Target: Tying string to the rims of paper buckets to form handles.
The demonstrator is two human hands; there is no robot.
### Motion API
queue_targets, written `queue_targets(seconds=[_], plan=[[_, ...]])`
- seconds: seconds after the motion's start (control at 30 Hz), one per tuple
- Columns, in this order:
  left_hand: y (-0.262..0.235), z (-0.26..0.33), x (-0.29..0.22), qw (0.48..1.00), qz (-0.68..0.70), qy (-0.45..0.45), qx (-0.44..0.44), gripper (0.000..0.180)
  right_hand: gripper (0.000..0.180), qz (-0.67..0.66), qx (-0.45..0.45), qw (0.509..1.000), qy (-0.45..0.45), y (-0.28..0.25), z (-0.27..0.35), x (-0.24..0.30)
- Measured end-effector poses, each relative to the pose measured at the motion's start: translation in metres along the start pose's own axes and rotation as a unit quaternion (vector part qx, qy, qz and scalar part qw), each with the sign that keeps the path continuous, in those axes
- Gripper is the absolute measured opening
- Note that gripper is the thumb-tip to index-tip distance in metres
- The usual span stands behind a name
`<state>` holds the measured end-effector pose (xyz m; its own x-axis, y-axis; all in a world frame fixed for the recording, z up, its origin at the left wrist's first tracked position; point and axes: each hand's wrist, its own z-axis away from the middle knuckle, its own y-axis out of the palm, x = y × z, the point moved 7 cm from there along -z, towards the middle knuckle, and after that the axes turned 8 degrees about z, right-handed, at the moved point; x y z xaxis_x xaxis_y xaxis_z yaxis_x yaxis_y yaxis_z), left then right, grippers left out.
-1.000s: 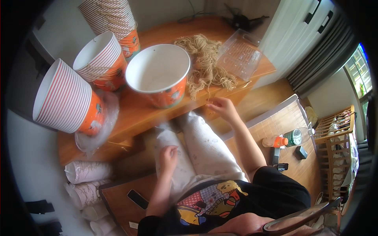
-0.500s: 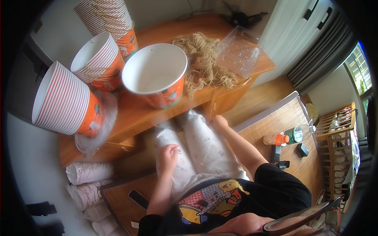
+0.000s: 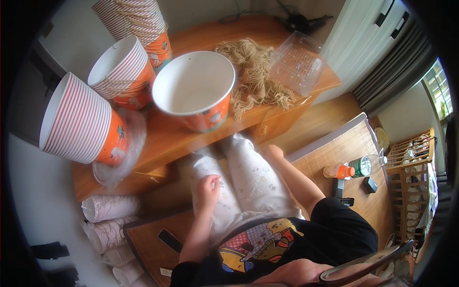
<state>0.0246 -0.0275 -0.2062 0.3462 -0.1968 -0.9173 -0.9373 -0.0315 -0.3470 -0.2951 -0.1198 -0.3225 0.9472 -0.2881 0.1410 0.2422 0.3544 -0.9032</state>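
Note:
My left hand [image 3: 208,189] rests on my left thigh, its fingers curled loosely inward with nothing visible in them. Beside my right knee is my right hand [image 3: 273,153], its fingers turned away and mostly hidden. Patterned white trousers [image 3: 258,184] cover both legs. On the desk in front stands a large orange paper bucket [image 3: 205,117] with a white inside, open end up and apart from both hands. Just right of it lies a loose heap of tan twine cords [image 3: 251,74].
Nested bucket stacks, one striped [image 3: 79,122], another with cords [image 3: 122,71] and a tall one [image 3: 143,28], crowd the desk's left. A clear plastic tray [image 3: 299,64] sits at right. Bottles [image 3: 362,166] stand on the low surface; wrapped stacks [image 3: 111,208] lie lower left.
The whole view has shifted slightly, so the desk and its things appear a little farther right. Both hands stay in about the same places, and nothing was picked up or put down.

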Motion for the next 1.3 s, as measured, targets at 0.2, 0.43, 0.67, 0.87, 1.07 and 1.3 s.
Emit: queue_targets(seconds=[0.2, 0.43, 0.67, 0.87, 1.07, 1.3], plan=[[0.011, 0.005, -0.05, 0.986, 0.159, 0.042, 0.001, 0.023, 0.013, -0.041, -0.219, 0.945, -0.24, -0.117, 0.103, 0.04], [0.038, -0.006, -0.146, 0.963, 0.147, 0.176, 0.14, 0.069, 0.015, -0.034, -0.292, 0.776, -0.558, -0.183, 0.228, 0.099], [0.05, 0.006, -0.135, 0.874, 0.432, -0.063, 0.211, 0.06, 0.02, -0.047, -0.344, 0.709, -0.614, -0.216, 0.271, 0.111], [0.034, 0.019, -0.152, 0.904, 0.389, -0.046, 0.174, 0.053, 0.027, -0.056, -0.351, 0.663, -0.659, -0.206, 0.289, 0.106], [0.025, 0.03, -0.155, 0.88, 0.426, -0.097, 0.186, 0.025, 0.022, -0.098, -0.352, 0.676, -0.64, -0.202, 0.299, 0.097], [0.03, 0.039, -0.137, 0.851, 0.458, -0.16, 0.201, 0.006, 0.027, -0.114, -0.364, 0.671, -0.637, -0.196, 0.3, 0.096]])
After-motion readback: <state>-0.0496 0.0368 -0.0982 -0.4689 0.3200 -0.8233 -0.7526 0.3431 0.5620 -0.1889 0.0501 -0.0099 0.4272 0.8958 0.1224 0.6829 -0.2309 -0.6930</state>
